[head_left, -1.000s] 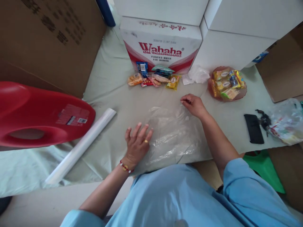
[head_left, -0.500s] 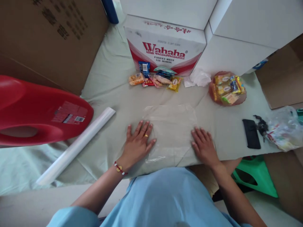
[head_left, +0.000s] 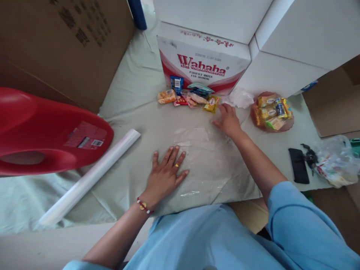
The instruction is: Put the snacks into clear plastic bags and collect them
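Note:
A clear plastic sheet (head_left: pixel 205 165) lies flat on the green cloth in front of me. My left hand (head_left: pixel 168 170) rests flat with spread fingers at the sheet's left edge. Beyond the sheet, my right hand (head_left: pixel 228 120) reaches out, its fingers apart and nothing seen in them. Its fingertips are close to a yellow snack packet (head_left: pixel 211 104); whether they touch it I cannot tell. That packet is at the right end of a small pile of wrapped snacks, with an orange packet (head_left: pixel 166 96) at the left and a blue packet (head_left: pixel 177 84) leaning behind.
Behind the snacks stands a Wahaha water carton (head_left: pixel 202 69). To the right are a bowl of snacks (head_left: pixel 254 114), crumpled white plastic (head_left: pixel 242 98), a black phone (head_left: pixel 298 166) and a plastic bag (head_left: pixel 337 165). Leftward lie a plastic roll (head_left: pixel 90 180) and a large red jug (head_left: pixel 56 127).
My right hand has left the sheet's right edge and moved forward to the yellow snack packet. My left hand stays flat in place. The view has shifted slightly.

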Tool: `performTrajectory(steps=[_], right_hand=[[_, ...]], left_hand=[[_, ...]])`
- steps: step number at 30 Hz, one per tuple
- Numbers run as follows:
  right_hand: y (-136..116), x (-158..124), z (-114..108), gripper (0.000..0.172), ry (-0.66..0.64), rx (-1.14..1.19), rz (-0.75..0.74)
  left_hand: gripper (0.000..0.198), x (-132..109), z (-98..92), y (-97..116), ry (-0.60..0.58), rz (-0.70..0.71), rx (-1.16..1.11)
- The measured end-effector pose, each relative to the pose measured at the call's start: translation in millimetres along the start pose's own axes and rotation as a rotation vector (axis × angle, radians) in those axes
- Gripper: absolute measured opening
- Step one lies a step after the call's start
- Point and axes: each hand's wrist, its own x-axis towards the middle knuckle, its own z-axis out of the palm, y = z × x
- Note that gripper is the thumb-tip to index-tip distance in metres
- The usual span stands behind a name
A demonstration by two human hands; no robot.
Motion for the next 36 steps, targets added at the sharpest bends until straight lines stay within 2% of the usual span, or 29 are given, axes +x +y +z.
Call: performTrajectory(steps=[1,3,5,7,9,11,12,14,17,19,21,23,24,26,28,30,32,36], right_hand=[[-9.0,16.2,8.0,0.064,-0.011,-0.019,-0.013],[-20.0,35.8,16.6,0.054,-0.029,-0.04,0.007],[-19.3,38.9,13.7,0.041,-0.002,-0.036,0.084],[-8.5,27.1,0.4,0.033,0.097,0.025,0.176],[6.2,2.1,-19.4,0.029,0.232,0.213,0.284],[16.1,-32.5,-40.4,0.03,0.294,0.549,0.425],[16.9,-52.0,-49.5,0.032,0.263,0.742,0.502],[8.3,-91.6,-61.0,0.04,0.105,1.076,0.633],[-22.2,-142.1,-58.6,0.049,-0.153,1.292,0.72],[-41.1,-164.1,-49.6,0.05,-0.224,1.18,0.683],[-51.0,-175.6,-43.3,0.048,-0.154,0.861,0.561],[-52.6,-178.3,-43.1,0.043,-0.052,0.54,0.369],[-52.0,-177.2,-44.6,0.042,-0.04,0.445,0.259],[-51.7,-172.1,-47.1,0.047,-0.126,0.36,0.056],[-54.4,-165.5,-45.9,0.055,-0.27,0.279,-0.069],[-58.5,-159.9,-41.9,0.056,-0.376,0.162,-0.095],[-61.2,-157.1,-38.9,0.05,-0.415,0.096,-0.083],[-62.6,-159.6,-44.7,0.044,-0.317,0.122,-0.068]], left_hand=[[0.066,-0.3,-0.1,0.1,-0.001,0.004,0.008],[0.067,-1.2,0.5,-0.5,-0.005,0.014,0.033],[0.068,-2.1,1.7,-2.0,-0.011,0.02,0.063],[0.069,-2.7,2.9,-3.6,-0.017,0.02,0.089],[0.069,-2.8,3.4,-4.5,-0.022,0.021,0.102],[0.068,-2.5,3.0,-4.5,-0.028,0.023,0.104],[0.068,-2.3,2.7,-4.2,-0.03,0.024,0.1],[0.068,-2.0,2.0,-3.4,-0.034,0.022,0.09],[0.069,-1.5,2.3,-2.2,-0.035,0.016,0.078],[0.069,-1.2,3.3,-1.7,-0.028,0.012,0.075],[0.068,-1.1,4.4,-1.4,-0.021,0.011,0.078],[0.068,-1.0,5.4,-1.5,-0.021,0.014,0.087],[0.068,-0.9,5.8,-1.7,-0.022,0.017,0.093],[0.068,-0.7,6.4,-2.3,-0.024,0.021,0.108],[0.069,-0.4,6.7,-2.7,-0.026,0.018,0.124],[0.069,0.1,6.5,-2.5,-0.033,0.01,0.136],[0.069,0.6,6.2,-1.8,-0.044,0.005,0.143],[0.069,1.4,5.7,-0.5,-0.058,0.002,0.152]])
